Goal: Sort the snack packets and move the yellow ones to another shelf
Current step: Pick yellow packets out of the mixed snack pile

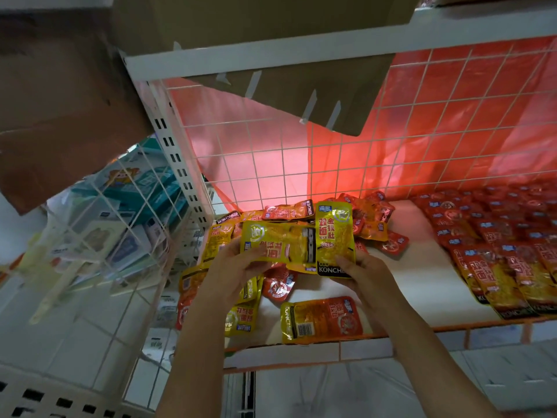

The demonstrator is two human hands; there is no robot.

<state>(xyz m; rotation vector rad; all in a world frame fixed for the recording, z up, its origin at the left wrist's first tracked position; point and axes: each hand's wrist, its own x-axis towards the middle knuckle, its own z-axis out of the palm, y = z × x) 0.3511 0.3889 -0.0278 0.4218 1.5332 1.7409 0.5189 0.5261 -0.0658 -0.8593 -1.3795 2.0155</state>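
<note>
Yellow packets (297, 245) between raised hands (301, 271)

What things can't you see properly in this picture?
All in the head view:
- Packets under the held yellow packets: covered by them and by both hands, left hand, right hand.
- Red packets at right: the rows are cut off by the frame edge, and their print is too small to read.
- Goods behind the wire side panel: blurred.
- Top shelf contents: hidden by the cardboard flap.

Dim shelf interior, red glow through the backing sheet (271, 176); wide-angle bending at edges, soft blur lower left
</note>
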